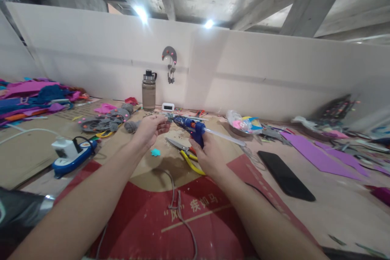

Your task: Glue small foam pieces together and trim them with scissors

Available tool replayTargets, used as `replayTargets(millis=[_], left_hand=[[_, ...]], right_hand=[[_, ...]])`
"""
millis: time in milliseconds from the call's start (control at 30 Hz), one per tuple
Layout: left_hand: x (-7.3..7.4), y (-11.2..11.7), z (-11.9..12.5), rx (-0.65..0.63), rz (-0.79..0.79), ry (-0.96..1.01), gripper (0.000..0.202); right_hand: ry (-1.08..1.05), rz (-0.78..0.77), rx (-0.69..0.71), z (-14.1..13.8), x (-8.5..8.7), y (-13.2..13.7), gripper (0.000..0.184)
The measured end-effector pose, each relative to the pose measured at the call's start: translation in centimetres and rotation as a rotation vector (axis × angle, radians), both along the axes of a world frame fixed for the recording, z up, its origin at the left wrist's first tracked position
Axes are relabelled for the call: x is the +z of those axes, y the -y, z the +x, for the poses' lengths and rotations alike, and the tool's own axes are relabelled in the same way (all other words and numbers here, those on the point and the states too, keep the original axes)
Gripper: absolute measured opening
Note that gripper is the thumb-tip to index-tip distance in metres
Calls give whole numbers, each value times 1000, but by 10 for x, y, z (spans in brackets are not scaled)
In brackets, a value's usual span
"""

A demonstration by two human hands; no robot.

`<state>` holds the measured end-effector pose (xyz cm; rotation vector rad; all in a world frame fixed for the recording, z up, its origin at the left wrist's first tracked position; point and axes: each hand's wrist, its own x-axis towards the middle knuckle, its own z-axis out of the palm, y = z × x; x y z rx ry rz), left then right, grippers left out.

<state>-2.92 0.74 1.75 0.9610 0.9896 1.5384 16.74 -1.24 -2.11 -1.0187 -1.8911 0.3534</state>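
My right hand (209,152) is wrapped round the handle of a blue hot glue gun (189,124). A long translucent glue stick (225,135) sticks out of its back, and its nozzle points left. Close to that nozzle, my left hand (152,130) is closed, thumb and fingertips together; whatever they pinch is too small to make out. Under the hands lie scissors (192,161) with yellow handles, partly open. A small turquoise felt flower (155,152) rests on the cardboard below my left hand.
A grey cord (173,189) runs over the red-printed cardboard (146,211). To the left stand a blue power strip (73,160) and grey felt pieces (102,124); a bottle (149,93) is behind. On the right lie a black phone (284,174) and purple sheets (317,154).
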Motion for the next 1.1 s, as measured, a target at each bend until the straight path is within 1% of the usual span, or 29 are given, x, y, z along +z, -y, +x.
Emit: replayTargets(millis=[200,433,633,867,1100], left_hand=[[0,-1,-1,27,-18,13,4],[-2,-1,0,-8,-15,-23,3],[-2,-2,-1,17,-18,9,2],[-3,-3,-1,-10,-11,9,5],[-3,-4,-4,13,-26,34,2]], right_hand=[[-29,11,34,0,1,1,29],[-64,-25,106,-2,4,5,23],[-68,-21,85,-1,5,6,21],[-63,-30,78,-1,3,4,21],[-66,-5,70,-1,4,5,21]])
